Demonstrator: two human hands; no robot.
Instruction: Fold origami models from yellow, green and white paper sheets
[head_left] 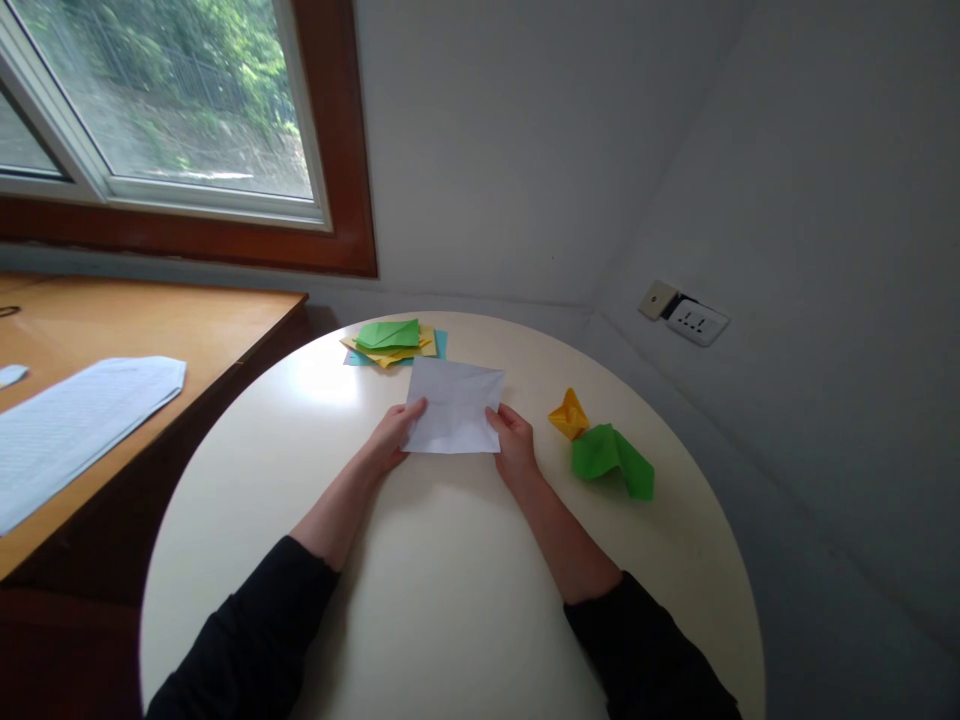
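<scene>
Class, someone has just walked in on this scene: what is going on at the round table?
A person holds a white sheet of paper at both lower corners, left hand and right hand, on a round white table. A stack of coloured papers lies beyond it. A folded yellow piece and a folded green piece sit to the right.

Two forearms in view from below, bare from mid-forearm to fingertips. Left hand (391, 436) and right hand (514, 446) both ungloved; no rings, watch or bracelets visible. Black long sleeves, left sleeve (247, 640) and right sleeve (649, 655), pushed up partway, ending in a soft bunched edge short of the wrists. Fabric plain, matte, no print, stripe, logo or buttons discernible. Cuffs loose, no visible elastic band. Nails too small to judge. Nothing else of the body in frame.
</scene>
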